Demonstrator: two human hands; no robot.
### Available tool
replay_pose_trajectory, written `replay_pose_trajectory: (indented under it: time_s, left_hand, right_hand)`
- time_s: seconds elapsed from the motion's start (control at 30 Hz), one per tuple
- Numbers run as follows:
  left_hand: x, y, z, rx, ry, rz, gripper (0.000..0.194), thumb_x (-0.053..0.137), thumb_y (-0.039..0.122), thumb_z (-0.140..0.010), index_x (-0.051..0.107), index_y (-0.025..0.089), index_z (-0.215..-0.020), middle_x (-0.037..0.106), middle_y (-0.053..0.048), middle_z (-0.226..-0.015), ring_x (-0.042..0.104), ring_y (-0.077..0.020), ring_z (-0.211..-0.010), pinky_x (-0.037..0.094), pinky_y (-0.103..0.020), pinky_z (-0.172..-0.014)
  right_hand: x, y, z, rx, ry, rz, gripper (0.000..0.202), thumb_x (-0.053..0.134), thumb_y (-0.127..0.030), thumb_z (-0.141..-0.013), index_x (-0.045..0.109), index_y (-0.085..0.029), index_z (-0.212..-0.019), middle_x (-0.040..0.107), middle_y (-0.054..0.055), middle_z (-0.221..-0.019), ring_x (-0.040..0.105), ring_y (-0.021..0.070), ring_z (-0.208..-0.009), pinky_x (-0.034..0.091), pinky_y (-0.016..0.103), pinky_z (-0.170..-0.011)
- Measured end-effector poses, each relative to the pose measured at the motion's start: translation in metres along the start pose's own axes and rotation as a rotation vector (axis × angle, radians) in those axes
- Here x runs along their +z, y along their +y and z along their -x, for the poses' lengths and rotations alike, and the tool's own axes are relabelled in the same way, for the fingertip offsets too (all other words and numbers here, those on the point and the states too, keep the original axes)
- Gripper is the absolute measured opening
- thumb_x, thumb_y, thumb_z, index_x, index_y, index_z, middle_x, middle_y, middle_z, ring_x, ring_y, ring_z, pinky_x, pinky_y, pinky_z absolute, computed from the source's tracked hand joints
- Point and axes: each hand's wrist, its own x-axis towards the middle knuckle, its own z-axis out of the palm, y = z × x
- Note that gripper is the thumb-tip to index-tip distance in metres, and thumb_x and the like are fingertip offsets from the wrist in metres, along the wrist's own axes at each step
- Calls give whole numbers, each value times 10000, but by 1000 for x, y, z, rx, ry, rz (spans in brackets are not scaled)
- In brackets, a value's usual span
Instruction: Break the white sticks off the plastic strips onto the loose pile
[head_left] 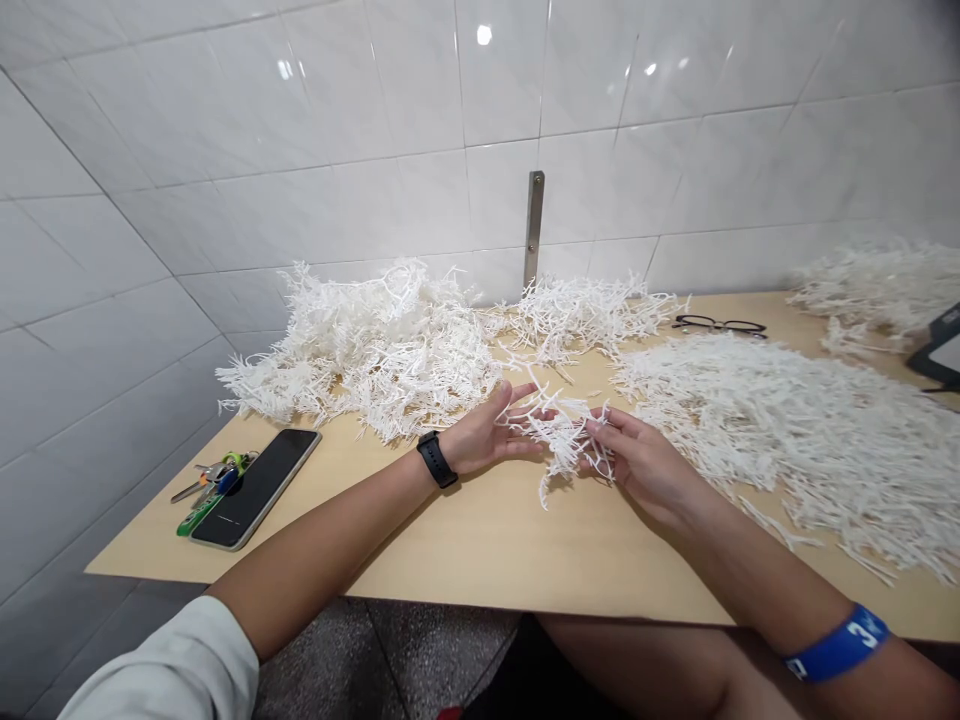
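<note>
A small clump of white branching plastic twigs (564,436) is held between my two hands above the table. My left hand (487,430), with a black watch band at the wrist, has its fingers stretched under and behind the clump, and thin twigs rest across them near the thumb. From the other side my right hand (637,455) pinches the clump's right end between thumb and fingers. The nearest heap of tangled white twigs (390,345) lies just beyond my left hand. A wide, flatter spread of white twigs (795,430) lies to the right of my right hand.
A phone (255,490) and keys (214,478) lie on the tan tabletop (465,550) at left. Glasses (720,325) sit at the back, between a smaller twig heap (592,312) and another pile (885,290). A metal bracket (533,230) stands against the tiled wall.
</note>
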Motion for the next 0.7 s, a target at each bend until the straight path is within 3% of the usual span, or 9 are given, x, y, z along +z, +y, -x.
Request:
replay_pose_trajectory:
  time_s: [0.1,0.23,0.3,0.4,0.57,0.7]
  left_hand:
    - [-3,-2,-3,29,-18,-59,644,739,470,-780,513,222,-1329,681,-130,-1138,678,-214,-964,504,-387,-909]
    - [-6,-6,-8,116,77,-231,451,807,274,-732,632,144,-1127,716,-108,-975,678,-158,-868,493,-337,-902]
    - [-5,-8,-10,121,83,-300,361,801,321,-730,672,123,-1002,707,-113,-996,662,-140,-838,494,-319,-881]
    - [-2,-10,-10,98,7,-435,380,782,428,-721,682,119,-920,692,-102,-971,634,-138,-823,494,-305,-836]
    - [0,-6,-4,195,-22,-903,356,702,447,-788,688,151,-984,676,-79,-951,600,-165,-842,464,-309,-810]
    - [-4,1,2,285,-293,-1256,311,784,361,-720,735,221,-993,653,-74,-1026,602,-212,-948,447,-313,-862]
  right_hand:
    - [0,-3,-1,-45,77,-82,334,866,-351,-631,655,-204,-843,657,-9,-811,610,118,-704,553,241,-624]
    - [-1,-5,-4,-109,124,-108,314,861,-342,-628,649,-215,-822,657,-22,-823,632,118,-724,566,229,-628]
    - [-2,-4,-6,-107,131,-100,316,857,-340,-628,642,-221,-827,658,-24,-812,638,122,-714,572,235,-623]
    - [0,-1,-6,-90,126,-104,350,866,-342,-615,637,-223,-853,661,-27,-804,637,121,-702,578,242,-623]
    - [5,0,-4,-125,171,-119,427,883,-358,-575,602,-230,-871,668,-21,-805,659,150,-729,586,269,-628]
    - [4,-4,-2,-173,255,-100,431,875,-372,-578,583,-238,-865,651,-29,-789,668,160,-726,593,287,-628]
